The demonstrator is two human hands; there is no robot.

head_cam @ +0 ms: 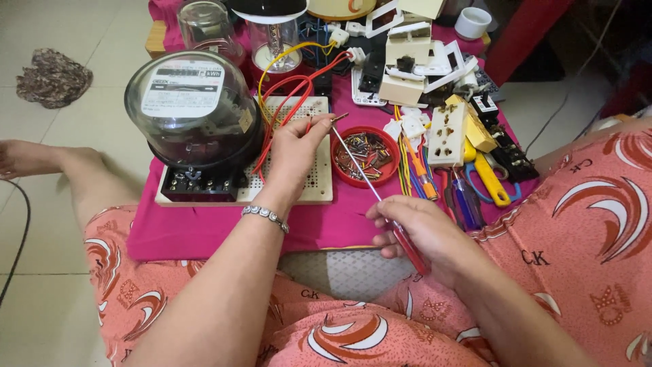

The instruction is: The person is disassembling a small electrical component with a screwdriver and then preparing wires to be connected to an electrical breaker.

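Sitting on a tiled floor, a person works over a low board draped in pink cloth (pixel 204 234). The left hand (pixel 293 153) reaches forward with the wrist bent down, thumb and fingertips pinched shut on the bare end of a red wire (pixel 288 102), a small screw seemingly held at that same point. The right hand (pixel 414 234), drawn back close to the lap, is curled closed around the red handle of a screwdriver (pixel 370 180), whose thin shaft slants up and away so that its tip meets the left fingertips. Under the left hand lies a perforated white board (pixel 309 183), and just to that hand's left stands an electricity meter (pixel 187 109) with a clear dome. Between the two hands, beyond the shaft, sits a red bowl of screws (pixel 367 155). Farther out beyond the right hand lie a white socket (pixel 446 134), pliers (pixel 490 178) with yellow handles and a heap of switch parts.
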